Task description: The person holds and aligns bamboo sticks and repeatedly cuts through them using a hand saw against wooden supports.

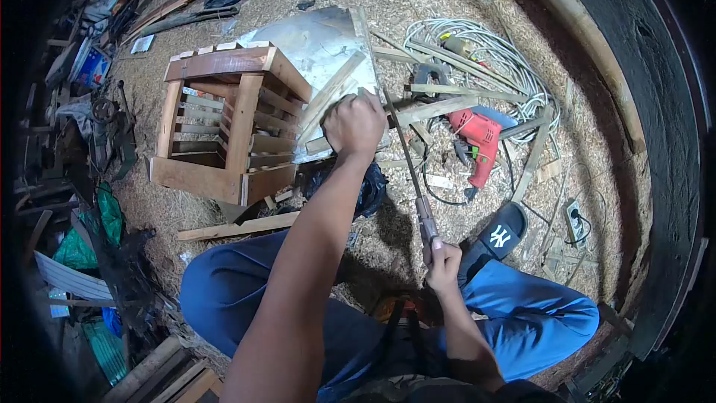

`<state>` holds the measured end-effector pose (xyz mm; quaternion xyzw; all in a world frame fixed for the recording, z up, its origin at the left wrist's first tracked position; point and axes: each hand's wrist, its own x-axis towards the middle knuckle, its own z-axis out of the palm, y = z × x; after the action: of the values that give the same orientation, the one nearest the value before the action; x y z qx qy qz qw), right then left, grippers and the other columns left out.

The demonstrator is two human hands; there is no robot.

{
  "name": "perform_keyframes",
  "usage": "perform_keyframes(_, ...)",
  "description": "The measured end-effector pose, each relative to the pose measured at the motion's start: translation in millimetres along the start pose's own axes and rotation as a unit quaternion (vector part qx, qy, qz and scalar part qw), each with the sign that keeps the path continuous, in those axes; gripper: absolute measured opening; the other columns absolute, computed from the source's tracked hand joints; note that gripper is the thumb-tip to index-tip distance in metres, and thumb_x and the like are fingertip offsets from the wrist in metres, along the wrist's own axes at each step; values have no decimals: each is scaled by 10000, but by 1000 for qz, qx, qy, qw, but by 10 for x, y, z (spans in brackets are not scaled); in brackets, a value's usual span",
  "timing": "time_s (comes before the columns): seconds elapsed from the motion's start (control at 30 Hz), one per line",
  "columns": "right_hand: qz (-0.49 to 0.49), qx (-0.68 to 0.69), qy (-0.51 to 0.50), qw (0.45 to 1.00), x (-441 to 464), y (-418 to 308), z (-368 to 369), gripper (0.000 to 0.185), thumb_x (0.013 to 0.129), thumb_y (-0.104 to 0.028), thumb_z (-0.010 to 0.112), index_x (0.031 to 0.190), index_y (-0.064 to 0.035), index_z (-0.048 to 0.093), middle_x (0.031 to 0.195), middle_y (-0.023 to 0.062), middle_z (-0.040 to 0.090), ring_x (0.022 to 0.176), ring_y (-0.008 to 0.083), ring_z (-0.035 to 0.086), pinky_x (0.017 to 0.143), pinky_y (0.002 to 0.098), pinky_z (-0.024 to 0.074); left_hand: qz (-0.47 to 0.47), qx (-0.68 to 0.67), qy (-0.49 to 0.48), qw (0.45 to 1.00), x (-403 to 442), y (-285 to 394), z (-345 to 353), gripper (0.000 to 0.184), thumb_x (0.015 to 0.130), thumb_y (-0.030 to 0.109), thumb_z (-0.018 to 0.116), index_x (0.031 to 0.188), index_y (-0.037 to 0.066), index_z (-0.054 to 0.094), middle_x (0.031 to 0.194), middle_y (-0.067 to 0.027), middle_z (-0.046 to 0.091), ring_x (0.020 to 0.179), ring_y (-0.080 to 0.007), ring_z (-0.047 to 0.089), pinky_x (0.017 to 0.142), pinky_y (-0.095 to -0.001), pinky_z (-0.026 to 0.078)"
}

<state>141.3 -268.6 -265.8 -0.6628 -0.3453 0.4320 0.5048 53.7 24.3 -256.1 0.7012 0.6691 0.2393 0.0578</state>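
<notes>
Wooden strip (432,110), clamped in left hand (356,121). Long-bladed tool (407,157), right hand (444,267) closed round its handle (426,218). Red drill (477,134), nearby.

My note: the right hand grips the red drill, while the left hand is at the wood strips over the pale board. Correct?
No, the right hand isn't on the red drill; the head view shows it gripping a long, thin-bladed tool. The drill lies on the ground. The left hand is indeed at the wood strips over the pale board.
</notes>
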Motion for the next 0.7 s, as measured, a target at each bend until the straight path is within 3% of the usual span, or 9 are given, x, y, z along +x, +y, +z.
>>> perform_keyframes(0.23, -4, 10, 46, 999, 848, -181, 467, 560, 1074, -235, 504, 560, -18, 458, 499, -11, 406, 476, 80, 371, 460, 320, 282, 19, -9, 21, 1000, -26, 13, -34, 413, 930, 250, 575, 631, 2, 716, 682, -238, 687, 615, -425, 685, 643, -509, 566)
perform_keyframes(0.3, -24, -21, 33, 999, 595, -60, 276, 562, 1072, -236, 505, 557, -15, 463, 500, -11, 411, 474, 85, 368, 463, 323, 290, 13, -11, 23, 1000, -14, 8, -9, 416, 932, 253, 571, 635, 3, 718, 687, -240, 688, 617, -427, 685, 643, -509, 566)
perform_keyframes(0.37, -19, -31, -15, 999, 144, 6, 45, 636, 1085, -347, 441, 520, -57, 417, 480, -18, 406, 440, 105, 366, 457, 324, 277, 9, -5, 25, 1000, 11, 12, 6, 419, 932, 253, 569, 629, 4, 716, 689, -240, 689, 617, -429, 684, 643, -512, 565)
perform_keyframes(0.5, 17, -17, 20, 1000, -8, -47, 42, 638, 1085, -335, 443, 515, -53, 397, 477, -17, 404, 434, 105, 362, 457, 326, 276, 15, -9, 21, 1000, -20, 24, 14, 416, 929, 254, 571, 627, 9, 720, 689, -239, 691, 624, -423, 689, 654, -514, 567)
perform_keyframes(0.57, -7, -44, 29, 999, 365, -30, 202, 560, 1067, -251, 515, 564, -13, 458, 502, 0, 410, 469, 99, 358, 468, 339, 300, 0, 1, 13, 1000, -4, 29, 6, 420, 929, 259, 572, 627, 8, 720, 691, -240, 691, 628, -424, 691, 658, -512, 569)
perform_keyframes(0.7, 1, -32, 48, 998, 682, -150, 389, 563, 1073, -245, 506, 564, -10, 457, 509, 6, 414, 479, 97, 378, 466, 329, 301, 1, -7, 10, 1000, -20, 31, -33, 418, 931, 265, 571, 642, 5, 725, 694, -243, 690, 635, -430, 691, 659, -511, 570)
